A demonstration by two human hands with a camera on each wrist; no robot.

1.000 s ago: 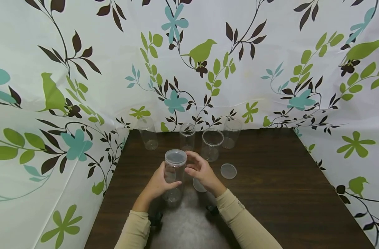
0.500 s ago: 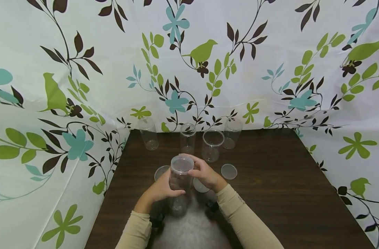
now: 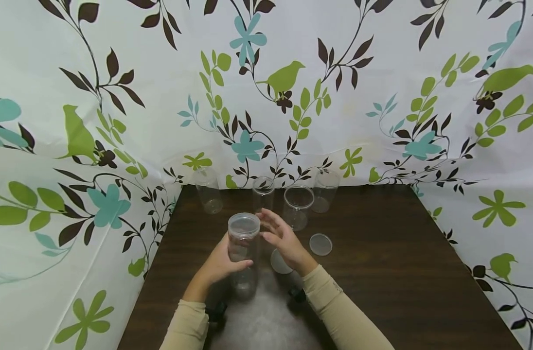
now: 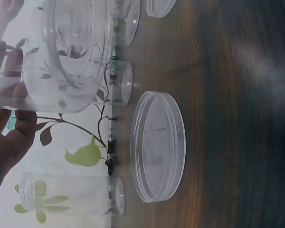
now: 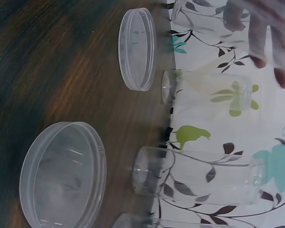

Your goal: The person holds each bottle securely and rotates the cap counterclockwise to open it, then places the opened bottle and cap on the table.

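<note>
In the head view a tall clear plastic jar [image 3: 243,267] stands nearly upright, with a translucent lid [image 3: 244,223] on its mouth. My left hand [image 3: 216,265] grips the jar's body, thumb across the near side. My right hand [image 3: 289,245] is beside the lid, its fingers loosely bent and apart from it as far as I can see. The left wrist view has the jar's base [image 4: 78,52] above the tabletop and a loose lid [image 4: 159,147] on the wood; the left hand hides that lid in the head view.
Behind stand several clear jars, among them a wide open one [image 3: 298,209] and one at the far left [image 3: 208,192]. Two more lids lie flat, one right [image 3: 321,244] and one near my right wrist [image 3: 280,262]. A patterned sheet [image 3: 266,116] rises behind the dark table [image 3: 380,272].
Half a second ago my right fingers held the lid's edge; now they have come off it. The jar has shifted left and slightly away in my left hand.
</note>
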